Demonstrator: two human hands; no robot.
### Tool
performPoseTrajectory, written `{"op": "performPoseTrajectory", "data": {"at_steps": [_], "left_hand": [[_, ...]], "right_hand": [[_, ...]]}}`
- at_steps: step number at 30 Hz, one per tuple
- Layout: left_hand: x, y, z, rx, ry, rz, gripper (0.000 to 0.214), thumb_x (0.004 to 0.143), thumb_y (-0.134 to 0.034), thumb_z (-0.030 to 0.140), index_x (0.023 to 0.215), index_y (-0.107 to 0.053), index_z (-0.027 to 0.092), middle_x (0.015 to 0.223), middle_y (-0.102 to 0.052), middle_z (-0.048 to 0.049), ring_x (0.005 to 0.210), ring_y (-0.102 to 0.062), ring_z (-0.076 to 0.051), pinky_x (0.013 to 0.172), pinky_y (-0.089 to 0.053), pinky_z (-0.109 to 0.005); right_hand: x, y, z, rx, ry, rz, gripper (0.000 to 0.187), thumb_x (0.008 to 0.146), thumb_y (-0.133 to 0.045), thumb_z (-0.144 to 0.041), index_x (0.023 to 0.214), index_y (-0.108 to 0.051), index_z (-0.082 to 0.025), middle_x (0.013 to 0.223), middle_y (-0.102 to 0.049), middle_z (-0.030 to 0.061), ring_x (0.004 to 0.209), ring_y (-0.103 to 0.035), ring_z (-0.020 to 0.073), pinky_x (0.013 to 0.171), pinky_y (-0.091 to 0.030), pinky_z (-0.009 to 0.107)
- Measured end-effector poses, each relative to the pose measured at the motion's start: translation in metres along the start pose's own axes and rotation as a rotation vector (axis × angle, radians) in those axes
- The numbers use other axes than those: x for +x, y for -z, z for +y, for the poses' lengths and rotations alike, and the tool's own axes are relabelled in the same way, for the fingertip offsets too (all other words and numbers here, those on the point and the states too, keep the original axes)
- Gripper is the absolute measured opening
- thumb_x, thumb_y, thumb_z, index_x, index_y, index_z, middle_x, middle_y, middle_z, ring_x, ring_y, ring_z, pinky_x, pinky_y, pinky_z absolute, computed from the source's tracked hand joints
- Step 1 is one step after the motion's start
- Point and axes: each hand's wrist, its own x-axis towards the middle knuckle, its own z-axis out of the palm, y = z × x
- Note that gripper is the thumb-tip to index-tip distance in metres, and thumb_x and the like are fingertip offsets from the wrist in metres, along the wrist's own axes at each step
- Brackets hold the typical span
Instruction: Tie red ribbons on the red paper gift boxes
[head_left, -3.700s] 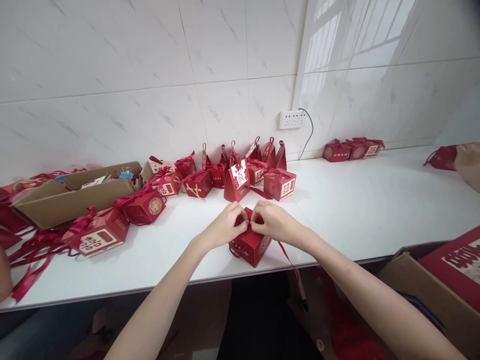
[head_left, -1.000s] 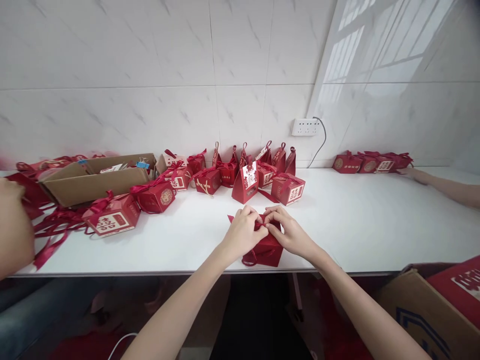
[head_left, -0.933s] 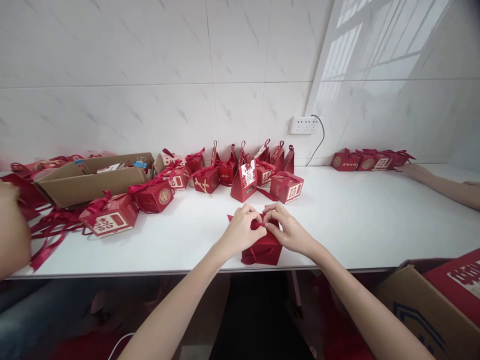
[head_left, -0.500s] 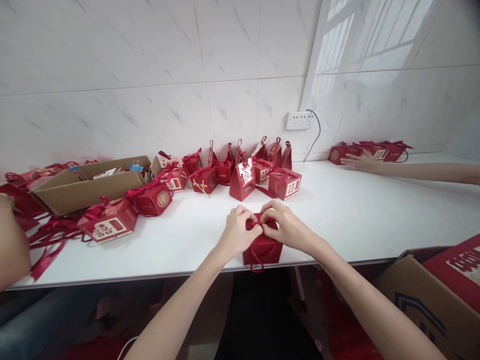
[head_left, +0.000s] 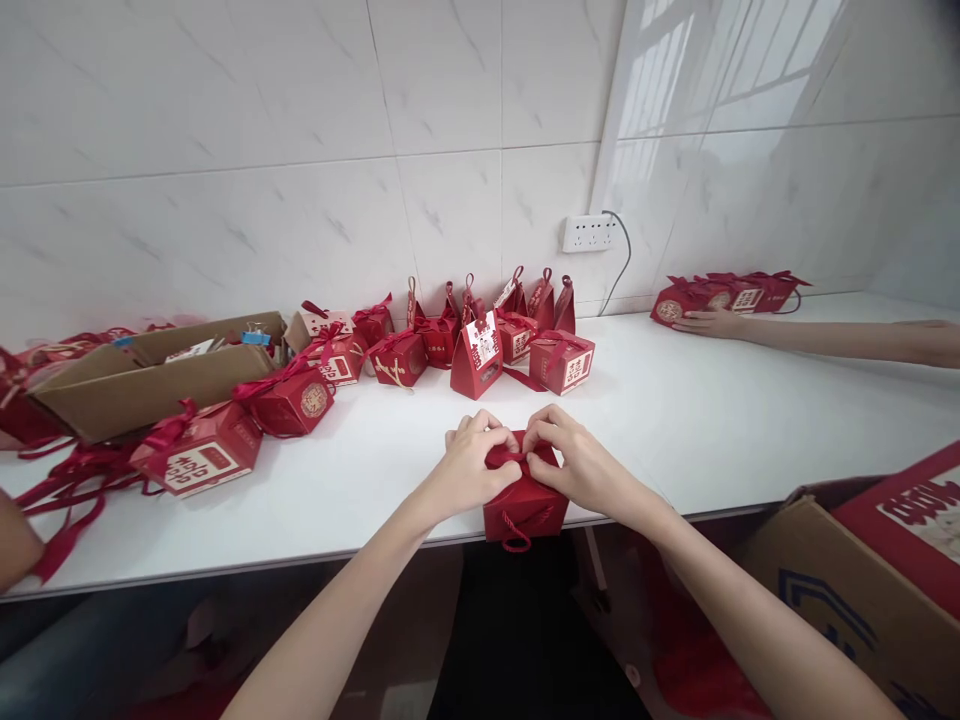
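Observation:
A small red gift box (head_left: 525, 505) stands at the front edge of the white table (head_left: 720, 420), a cord loop hanging from its front. My left hand (head_left: 474, 467) and my right hand (head_left: 574, 460) both press on its top, fingers curled and pinched around the red ribbon or flaps there. The fingertips of the two hands nearly meet over the box's middle. What exactly they pinch is partly hidden by the fingers.
Several finished red gift boxes (head_left: 480, 345) cluster behind, by the wall. A long cardboard box (head_left: 142, 375) lies at left among loose red ribbons. Another person's hand (head_left: 712, 322) rests by red boxes (head_left: 724, 293) at right. An open carton (head_left: 862, 590) sits lower right.
The box has turned from corner-on to face-on and sits nearer the table's edge, my hands staying on its top. The other person's arm at right reached in to the far red boxes.

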Motion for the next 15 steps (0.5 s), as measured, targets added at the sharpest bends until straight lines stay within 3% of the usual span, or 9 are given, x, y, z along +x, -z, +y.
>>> {"op": "performPoseTrajectory", "data": {"at_steps": [3, 7, 12, 15], "left_hand": [[0.0, 0.008, 0.0, -0.106, -0.009, -0.101, 0.011, 0.076, -0.046, 0.019, 0.072, -0.056, 0.02, 0.099, -0.048, -0.0015, 0.105, -0.046, -0.022, 0.1, -0.029, -0.047], [0.002, 0.018, -0.004, -0.235, -0.015, -0.21, 0.021, 0.079, -0.043, 0.02, 0.07, -0.062, 0.021, 0.107, -0.048, -0.0025, 0.107, -0.048, -0.021, 0.1, -0.034, -0.039], [0.008, 0.017, -0.012, -0.222, -0.037, -0.24, 0.009, 0.074, -0.063, 0.03, 0.075, -0.067, 0.022, 0.109, -0.047, -0.0024, 0.103, -0.051, -0.021, 0.099, -0.035, -0.038], [0.007, 0.012, -0.012, -0.213, -0.01, -0.182, 0.009, 0.072, -0.067, 0.03, 0.072, -0.065, 0.021, 0.107, -0.049, -0.0026, 0.104, -0.05, -0.022, 0.1, -0.033, -0.04]], "right_hand": [[-0.003, 0.002, -0.003, 0.086, -0.025, -0.025, 0.013, 0.077, -0.051, -0.007, 0.077, -0.054, -0.02, 0.093, -0.051, 0.0031, 0.086, -0.053, 0.0164, 0.084, -0.044, 0.035], [-0.004, 0.003, -0.002, 0.134, -0.021, -0.035, 0.013, 0.079, -0.052, -0.008, 0.078, -0.056, -0.021, 0.095, -0.051, 0.0031, 0.087, -0.054, 0.0158, 0.084, -0.044, 0.034], [-0.003, 0.002, 0.004, 0.139, -0.022, -0.034, 0.011, 0.08, -0.053, -0.012, 0.08, -0.058, -0.021, 0.1, -0.051, 0.0041, 0.091, -0.056, 0.0165, 0.085, -0.043, 0.034], [-0.005, 0.003, 0.005, 0.144, -0.019, -0.059, 0.009, 0.083, -0.051, -0.015, 0.079, -0.056, -0.022, 0.1, -0.051, 0.0041, 0.097, -0.056, 0.0173, 0.087, -0.044, 0.033]]}}
